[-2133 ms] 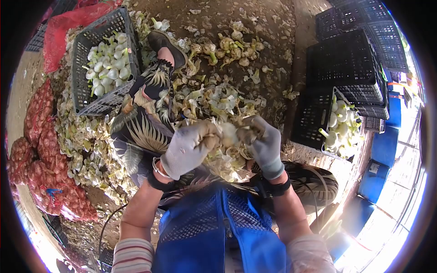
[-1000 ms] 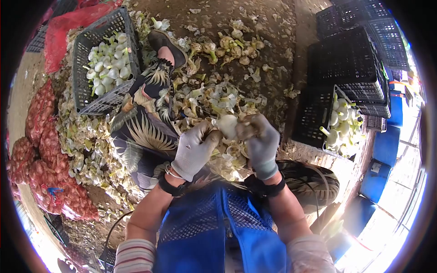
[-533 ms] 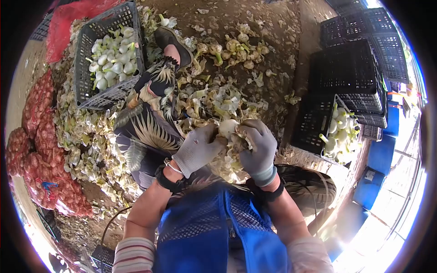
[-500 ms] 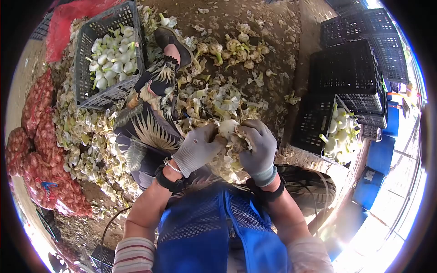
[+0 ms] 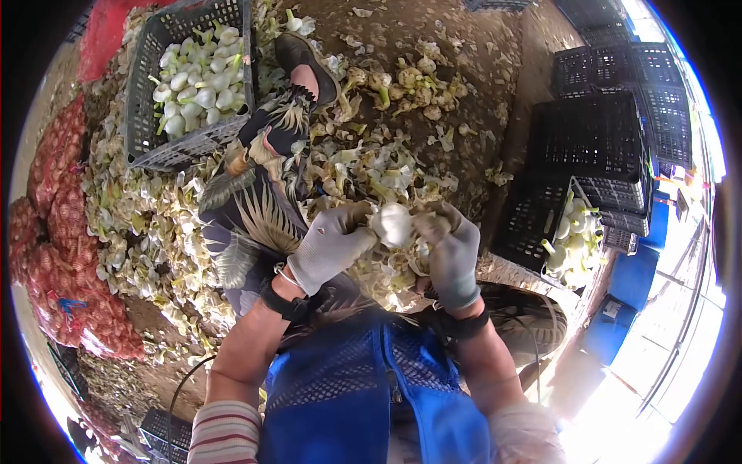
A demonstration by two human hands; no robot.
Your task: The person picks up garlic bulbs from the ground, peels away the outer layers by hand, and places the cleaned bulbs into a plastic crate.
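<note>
A white garlic bulb is held up over my lap, with its smooth outside showing. My left hand, in a grey glove with soiled fingertips, grips it from the left. Against the bulb's right side, the fingers of my gloved right hand are pinched together; whether loose skin is between them is hard to see. Under both hands lies a heap of pale garlic skins between my legs.
At the upper left, a black crate holds cleaned bulbs. Red mesh sacks stand far left. Unpeeled garlic lies ahead on the ground. To the right are stacked black crates and a tilted crate with white bulbs.
The bulb now shows rounder and whiter between my hands, with less loose skin around it. My right hand has shifted slightly right, and its fingers have drawn together.
</note>
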